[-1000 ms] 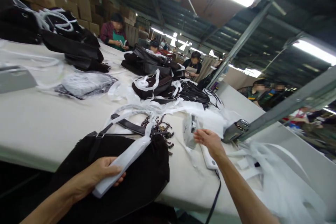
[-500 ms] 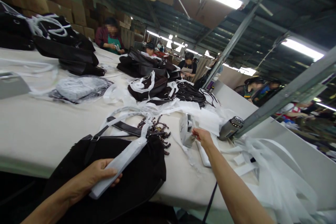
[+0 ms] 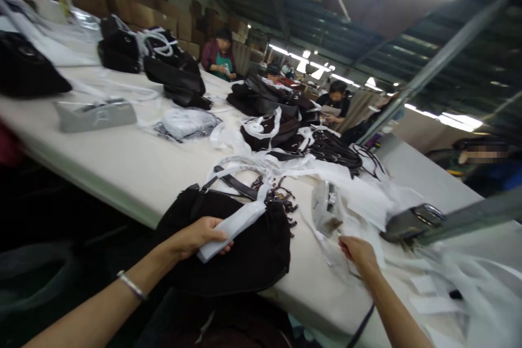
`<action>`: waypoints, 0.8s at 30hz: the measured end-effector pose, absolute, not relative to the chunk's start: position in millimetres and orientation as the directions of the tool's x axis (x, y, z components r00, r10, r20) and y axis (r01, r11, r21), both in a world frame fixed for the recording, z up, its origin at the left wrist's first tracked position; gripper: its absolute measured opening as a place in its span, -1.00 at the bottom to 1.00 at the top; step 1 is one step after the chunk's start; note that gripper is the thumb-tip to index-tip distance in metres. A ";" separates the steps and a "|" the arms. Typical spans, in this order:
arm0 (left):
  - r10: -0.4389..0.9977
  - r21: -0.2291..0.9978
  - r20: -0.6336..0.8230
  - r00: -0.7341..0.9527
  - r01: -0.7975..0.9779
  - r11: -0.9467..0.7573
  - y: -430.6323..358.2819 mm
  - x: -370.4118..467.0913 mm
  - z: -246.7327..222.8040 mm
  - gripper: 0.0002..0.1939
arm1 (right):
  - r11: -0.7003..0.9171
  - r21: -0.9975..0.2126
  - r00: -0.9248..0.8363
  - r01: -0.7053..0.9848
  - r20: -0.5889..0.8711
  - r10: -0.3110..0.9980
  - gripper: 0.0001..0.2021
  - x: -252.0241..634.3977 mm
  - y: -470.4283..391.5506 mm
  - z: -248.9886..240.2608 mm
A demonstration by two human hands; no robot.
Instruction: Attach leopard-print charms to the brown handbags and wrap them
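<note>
A black handbag (image 3: 244, 272) lies at the table's front edge, with a dark leather strap (image 3: 236, 184) at its top. Across the bag runs a bag handle wrapped in white material (image 3: 242, 223); my left hand (image 3: 206, 238) is closed around its lower end. My right hand (image 3: 356, 253) pinches its fingertips together just in front of a grey tape dispenser (image 3: 326, 209), on what appears to be a small piece of clear tape, hard to make out. Small dark metal fittings (image 3: 287, 196) are heaped between the bag and the dispenser.
Black bags (image 3: 273, 100) and coiled black straps (image 3: 332, 147) are piled farther back. Another grey dispenser (image 3: 95, 115) stands left, near a plastic-wrapped bundle (image 3: 187, 122). A dark flask (image 3: 414, 221) and loose white strips (image 3: 460, 288) lie right. Co-workers (image 3: 220, 57) are across the table.
My right hand has drawn back from the dispenser towards me. The left hand keeps its hold on the wrapped handle. The view has turned left, so the scene appears shifted right.
</note>
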State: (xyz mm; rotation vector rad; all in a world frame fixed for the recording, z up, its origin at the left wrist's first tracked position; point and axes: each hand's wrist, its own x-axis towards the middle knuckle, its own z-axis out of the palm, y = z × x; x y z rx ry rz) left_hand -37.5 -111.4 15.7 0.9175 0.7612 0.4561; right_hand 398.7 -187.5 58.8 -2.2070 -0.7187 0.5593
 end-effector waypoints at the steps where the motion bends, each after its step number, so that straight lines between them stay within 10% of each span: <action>1: 0.645 0.838 -0.381 0.662 -0.046 0.543 -111.5 -37.6 14.7 -0.62 | -0.555 -0.766 0.725 0.323 -0.176 0.666 -0.85 389.8 -185.7 65.0; 7: 0.657 0.840 -0.346 0.670 -0.092 0.535 -113.0 -38.4 10.1 -0.65 | -0.254 -0.934 0.129 0.252 -0.228 0.965 -0.33 235.5 -169.4 107.8; 10: 0.665 0.852 -0.321 0.675 -0.100 0.513 -114.6 -38.3 9.1 -0.65 | -0.203 -0.952 -0.004 0.229 -0.210 0.978 -0.53 160.1 -160.3 104.1; 24: 0.690 0.845 -0.307 0.656 -0.146 0.515 -114.5 -37.6 2.7 -0.72 | -0.343 -0.787 0.155 0.512 -0.308 0.939 -0.73 136.4 -142.2 48.0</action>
